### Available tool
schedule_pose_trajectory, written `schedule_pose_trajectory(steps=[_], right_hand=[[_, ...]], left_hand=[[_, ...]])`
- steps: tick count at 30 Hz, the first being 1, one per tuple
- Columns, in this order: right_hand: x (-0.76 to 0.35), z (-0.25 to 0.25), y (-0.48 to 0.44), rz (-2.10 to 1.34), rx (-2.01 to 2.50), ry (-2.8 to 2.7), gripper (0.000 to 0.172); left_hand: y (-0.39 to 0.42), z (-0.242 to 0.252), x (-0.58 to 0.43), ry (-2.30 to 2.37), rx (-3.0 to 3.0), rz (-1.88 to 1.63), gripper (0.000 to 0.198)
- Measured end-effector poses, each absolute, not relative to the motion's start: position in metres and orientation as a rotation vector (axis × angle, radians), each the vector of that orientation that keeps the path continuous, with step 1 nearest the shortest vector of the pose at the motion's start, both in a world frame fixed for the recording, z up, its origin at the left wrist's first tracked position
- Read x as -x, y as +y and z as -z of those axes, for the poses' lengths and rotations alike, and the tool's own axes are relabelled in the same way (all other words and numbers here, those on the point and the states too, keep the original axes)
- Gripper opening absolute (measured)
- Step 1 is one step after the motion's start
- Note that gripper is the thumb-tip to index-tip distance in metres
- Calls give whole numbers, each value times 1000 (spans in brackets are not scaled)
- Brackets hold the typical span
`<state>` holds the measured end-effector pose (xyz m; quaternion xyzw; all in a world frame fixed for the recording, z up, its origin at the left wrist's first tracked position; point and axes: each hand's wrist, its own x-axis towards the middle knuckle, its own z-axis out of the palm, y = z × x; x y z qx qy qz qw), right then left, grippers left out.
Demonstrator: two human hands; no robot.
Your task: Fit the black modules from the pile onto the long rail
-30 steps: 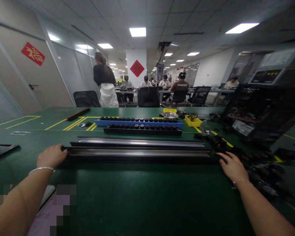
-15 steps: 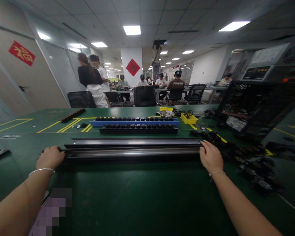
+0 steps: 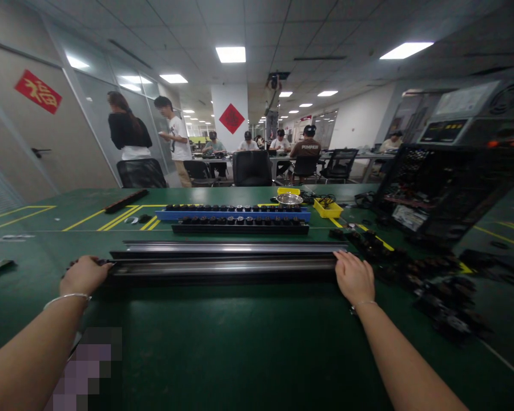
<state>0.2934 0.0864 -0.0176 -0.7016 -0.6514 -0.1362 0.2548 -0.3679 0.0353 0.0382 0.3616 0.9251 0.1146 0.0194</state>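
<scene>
A long dark metal rail (image 3: 231, 266) with a shiny channel lies crosswise in front of me on the green tabletop. My left hand (image 3: 84, 275) is closed around its left end, the fingertips partly hidden. At the opposite end, my right hand (image 3: 354, 278) grips the rail with its fingers curved over the top. Just behind and parallel to it is a second rail (image 3: 240, 247), lighter and shinier, close to my right fingertips. Farther back stand a black rail (image 3: 240, 229) and a blue rail (image 3: 235, 215), each carrying a row of small black parts.
Loose black parts (image 3: 449, 308) lie in a heap to the right, beside an open computer case (image 3: 428, 188). A yellow bin (image 3: 328, 208) and a metal bowl (image 3: 289, 199) sit behind. A dark strip (image 3: 126, 201) lies at back left. Several people are beyond the table.
My right hand has shifted left along the near rail, its fingers now farther over the top. My left hand has barely moved. In the background, two standing people have moved apart.
</scene>
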Motion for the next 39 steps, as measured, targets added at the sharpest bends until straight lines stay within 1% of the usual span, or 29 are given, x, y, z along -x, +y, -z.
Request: schedule_pose_trajectory(steps=[2, 8, 13, 18, 25, 29, 39], right_hand=[[-293, 17, 86, 353, 1911, -1774, 49], [-292, 15, 85, 308, 1933, -1765, 50], [-291, 14, 84, 291, 1934, -1761, 51], [-291, 14, 85, 303, 1926, -1758, 50], [-291, 16, 85, 332, 1908, -1743, 48], [-291, 18, 85, 330, 1902, -1746, 49], [-290, 14, 83, 308, 1906, -1742, 49]], left_hand=[[35, -40, 364, 2874, -1118, -376, 61], [36, -44, 353, 2863, -1090, -411, 57], [35, -41, 348, 2846, -1040, -549, 62], [34, -41, 336, 2886, -984, -619, 61], [33, -41, 327, 2891, -1044, -579, 62], [32, -40, 324, 2874, -1064, -572, 64], [34, -37, 314, 2880, -1118, -600, 62]])
